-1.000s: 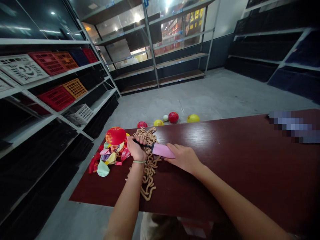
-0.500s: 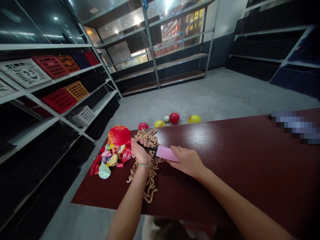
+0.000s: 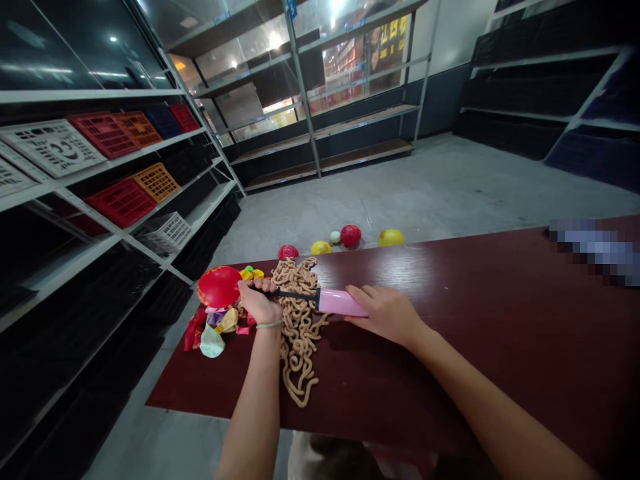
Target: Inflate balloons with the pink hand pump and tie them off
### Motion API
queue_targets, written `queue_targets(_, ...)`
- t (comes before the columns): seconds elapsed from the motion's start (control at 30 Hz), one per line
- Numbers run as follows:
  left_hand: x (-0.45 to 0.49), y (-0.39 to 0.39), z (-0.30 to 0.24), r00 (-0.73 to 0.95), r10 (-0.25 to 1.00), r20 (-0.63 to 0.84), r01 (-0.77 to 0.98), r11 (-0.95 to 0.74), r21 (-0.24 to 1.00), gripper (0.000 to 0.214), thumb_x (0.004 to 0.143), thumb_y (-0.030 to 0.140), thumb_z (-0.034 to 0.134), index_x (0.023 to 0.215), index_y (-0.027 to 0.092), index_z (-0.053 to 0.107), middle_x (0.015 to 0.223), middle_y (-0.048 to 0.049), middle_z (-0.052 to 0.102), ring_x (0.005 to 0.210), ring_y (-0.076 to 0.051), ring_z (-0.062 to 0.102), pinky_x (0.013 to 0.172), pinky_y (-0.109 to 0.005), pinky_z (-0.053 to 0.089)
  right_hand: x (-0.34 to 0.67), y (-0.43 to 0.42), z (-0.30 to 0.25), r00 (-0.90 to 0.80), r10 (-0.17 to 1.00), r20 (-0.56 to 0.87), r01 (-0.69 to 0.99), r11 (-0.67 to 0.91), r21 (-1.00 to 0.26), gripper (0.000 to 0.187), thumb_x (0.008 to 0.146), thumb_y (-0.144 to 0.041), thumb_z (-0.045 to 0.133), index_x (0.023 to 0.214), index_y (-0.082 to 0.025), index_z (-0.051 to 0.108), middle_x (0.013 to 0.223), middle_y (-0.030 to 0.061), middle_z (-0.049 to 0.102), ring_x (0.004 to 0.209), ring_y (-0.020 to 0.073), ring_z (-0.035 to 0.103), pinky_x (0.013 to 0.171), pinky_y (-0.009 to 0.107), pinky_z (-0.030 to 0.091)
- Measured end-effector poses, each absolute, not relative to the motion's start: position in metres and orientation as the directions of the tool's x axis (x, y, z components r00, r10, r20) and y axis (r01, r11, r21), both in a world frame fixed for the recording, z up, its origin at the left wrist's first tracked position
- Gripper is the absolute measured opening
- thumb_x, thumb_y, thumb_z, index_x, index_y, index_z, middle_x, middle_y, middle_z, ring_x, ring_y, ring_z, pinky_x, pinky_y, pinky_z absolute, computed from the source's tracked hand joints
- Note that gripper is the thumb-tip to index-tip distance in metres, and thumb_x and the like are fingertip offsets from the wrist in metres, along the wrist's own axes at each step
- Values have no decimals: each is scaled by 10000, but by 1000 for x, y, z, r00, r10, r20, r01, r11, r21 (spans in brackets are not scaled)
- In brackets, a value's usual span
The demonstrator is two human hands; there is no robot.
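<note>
My left hand (image 3: 260, 301) is closed around the black end of a balloon pump (image 3: 344, 303), beside a partly inflated red balloon (image 3: 219, 287). The balloon's neck is hidden by my fingers. A length of black rod shows between that hand and the pink barrel. On the barrel's other end, my right hand (image 3: 387, 315) is wrapped. Below the pump lies a heap of tan, curly cords (image 3: 300, 340). Flat, uninflated balloons in several colours, including a pale green balloon (image 3: 213, 341), lie under and beside the red one.
The dark red table (image 3: 450, 347) has a blurred-out object (image 3: 600, 247) at its right. Beyond the far edge, inflated balloons rest on the floor, among them a red floor balloon (image 3: 351, 235) and a yellow floor balloon (image 3: 391, 237). Shelves with plastic crates (image 3: 120, 200) stand left.
My left hand has moved left with the red balloon, drawing the black rod out from the pink barrel. My right hand has shifted slightly right.
</note>
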State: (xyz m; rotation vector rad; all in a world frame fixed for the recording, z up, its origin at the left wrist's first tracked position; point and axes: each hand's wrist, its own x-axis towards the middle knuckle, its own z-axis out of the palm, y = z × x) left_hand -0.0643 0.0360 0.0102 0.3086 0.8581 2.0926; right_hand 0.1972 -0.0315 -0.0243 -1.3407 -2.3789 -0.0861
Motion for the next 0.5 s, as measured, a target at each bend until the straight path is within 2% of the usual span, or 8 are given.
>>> queue_targets(0.1, -50, 34, 5, -616, 783, -85, -606, -402, 686, 227, 870, 304, 504, 743, 213, 340, 564, 88, 325, 409, -52, 326, 425, -193, 248, 196, -34, -25, -444, 817, 369, 845, 518, -131, 483, 924, -567, 498, 1202, -179, 569, 927, 80, 678, 780, 209, 607, 662, 302, 321)
queue_targets(0.23, -10, 25, -2, -526, 847, -76, -621, -322, 715, 219, 861, 302, 509, 734, 215, 354, 552, 82, 341, 408, -64, 355, 425, -205, 279, 188, -37, -28, -392, 860, 326, 863, 467, -193, 437, 907, -541, 533, 1157, -184, 572, 933, 72, 681, 772, 204, 617, 640, 293, 321)
queue_targets(0.37, 7, 19, -5, -468, 880, -79, -610, -257, 750, 267, 872, 362, 522, 726, 218, 351, 546, 79, 359, 405, -69, 373, 436, -212, 314, 180, -39, -31, -376, 868, 324, 856, 459, -236, 460, 906, -548, 538, 1193, -188, 547, 959, 68, 684, 801, 208, 633, 653, 293, 341)
queue_targets(0.5, -17, 26, -2, -493, 868, -51, -616, -307, 726, 266, 855, 359, 548, 739, 219, 352, 559, 84, 351, 411, -64, 370, 433, -203, 291, 180, -36, -29, -415, 836, 358, 837, 505, -209, 509, 920, -573, 511, 1243, -180, 534, 926, 63, 677, 791, 208, 626, 672, 303, 350)
